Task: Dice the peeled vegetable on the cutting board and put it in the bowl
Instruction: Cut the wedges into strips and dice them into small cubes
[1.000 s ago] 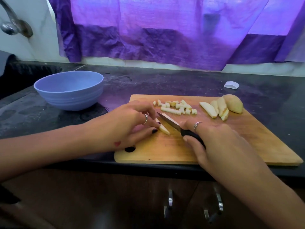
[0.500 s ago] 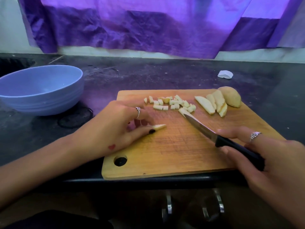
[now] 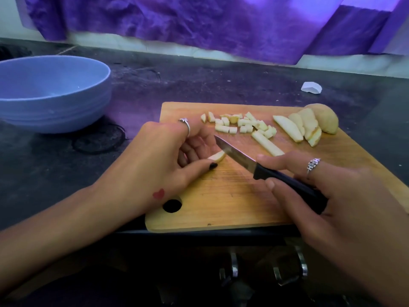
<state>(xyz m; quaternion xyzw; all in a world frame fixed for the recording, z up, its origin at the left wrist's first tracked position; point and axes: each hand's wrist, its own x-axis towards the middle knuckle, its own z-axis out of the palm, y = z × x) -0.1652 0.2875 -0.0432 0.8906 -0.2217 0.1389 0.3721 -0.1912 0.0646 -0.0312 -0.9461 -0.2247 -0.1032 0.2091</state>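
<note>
Wooden board [image 3: 221, 202]: left hand [image 3: 155, 165] pinches a strip [image 3: 218, 156]; right hand [image 3: 332, 196] grips the knife [image 3: 254, 165]. Fingertips best tucked back.

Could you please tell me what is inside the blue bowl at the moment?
The visible inside of the blue bowl shows no vegetable; the diced pieces lie on the cutting board. The near wall hides the bowl's bottom.

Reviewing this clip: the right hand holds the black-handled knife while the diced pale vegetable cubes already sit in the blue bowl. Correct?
Not quite. The head view shows the diced pale vegetable cubes lying on the wooden cutting board, not in the blue bowl. The right hand does hold the black-handled knife.
</note>
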